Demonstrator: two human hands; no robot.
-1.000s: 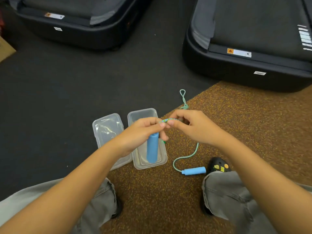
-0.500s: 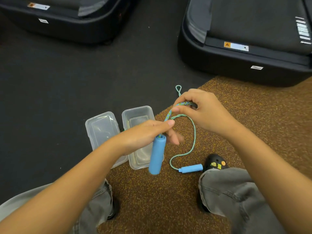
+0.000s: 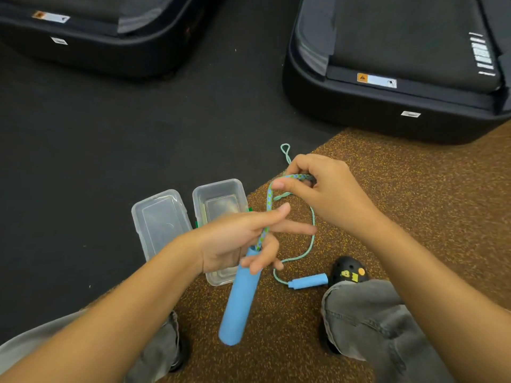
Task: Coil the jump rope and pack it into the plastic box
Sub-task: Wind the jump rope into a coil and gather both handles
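Both hands are up over the floor, working one jump rope. Left hand (image 3: 235,241) is loosely curled: its lower fingers wrap the top of the near blue handle (image 3: 240,299), which hangs tilted toward the camera, while the forefinger and another finger stick out straight to the right, with the patterned cord (image 3: 267,208) running up between them. Right hand (image 3: 326,194) is closed in a pinch, thumb and fingers nipping the cord where it arches over; how many strands sit inside that fist cannot be told, since the fingers cover them. From the right hand a thinner green stretch drops in a curve to the second blue handle (image 3: 308,281), which lies on the speckled brown mat (image 3: 414,217) just beside a black shoe (image 3: 349,273). A small loop of rope (image 3: 285,151) pokes out beyond the right knuckles.

The clear plastic box (image 3: 218,194) sits open on the floor under the left hand, its near end hidden by that hand and the handle. Its lid (image 3: 159,219) lies just beside it on the left. Grey trouser legs (image 3: 367,322) are cut off at the bottom edge.
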